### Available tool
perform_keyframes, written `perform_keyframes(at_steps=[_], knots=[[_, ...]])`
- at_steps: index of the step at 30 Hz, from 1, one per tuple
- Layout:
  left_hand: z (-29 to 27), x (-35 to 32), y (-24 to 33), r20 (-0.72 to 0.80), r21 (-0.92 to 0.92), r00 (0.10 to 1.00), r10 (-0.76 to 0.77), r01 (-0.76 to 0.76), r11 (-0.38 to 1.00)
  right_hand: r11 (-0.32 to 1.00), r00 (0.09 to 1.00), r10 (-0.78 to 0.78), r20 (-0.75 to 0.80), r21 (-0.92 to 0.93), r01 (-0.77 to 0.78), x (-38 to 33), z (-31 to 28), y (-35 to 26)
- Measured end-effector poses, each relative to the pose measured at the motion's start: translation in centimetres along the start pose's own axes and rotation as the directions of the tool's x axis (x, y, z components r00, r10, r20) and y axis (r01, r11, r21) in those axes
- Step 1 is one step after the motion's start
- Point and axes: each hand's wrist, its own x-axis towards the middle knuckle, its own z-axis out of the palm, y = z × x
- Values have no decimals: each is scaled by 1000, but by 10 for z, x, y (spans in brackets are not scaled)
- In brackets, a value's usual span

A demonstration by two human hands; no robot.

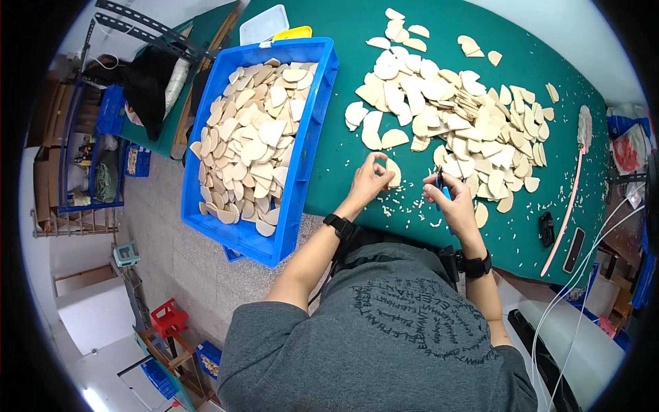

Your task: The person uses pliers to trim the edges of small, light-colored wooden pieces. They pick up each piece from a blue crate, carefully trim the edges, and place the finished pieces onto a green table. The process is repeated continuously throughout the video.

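Observation:
Between the thumb and fingers of my left hand [371, 182] is a thin cream half-round piece [393, 174], held on edge just above the table. My right hand [454, 204] is closed round small blue-handled cutters [445, 193]. Their dark jaws point away from me, a short way right of the piece and apart from it. Beyond both hands spreads a large heap of similar cream half-round pieces [473, 130]. Small pale trimmings [412, 209] are scattered on the green table [343, 185] around and below my hands.
A blue crate [312, 147] full of cream pieces stands at my left, with a clear lid [264, 26] and a yellow tray [293, 33] behind it. Rightward lie a phone [574, 250], a black object [546, 229] and a long pink-handled brush [571, 185]. White cables [597, 240] hang beside the table.

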Motion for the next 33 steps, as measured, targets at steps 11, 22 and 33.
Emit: perform_keyframes(at_steps=[11, 22, 33], knots=[[-11, -34, 59, 336, -570, 915, 222, 10, 822, 804, 865, -481, -147, -467, 368, -4, 43, -8], [-70, -69, 88, 221, -545, 961, 164, -18, 839, 867, 906, -391, -161, -395, 304, -13, 87, -43], [-104, -85, 100, 133, -452, 959, 249, -165, 877, 902, 957, -260, -126, -385, 195, 1, 111, -45]])
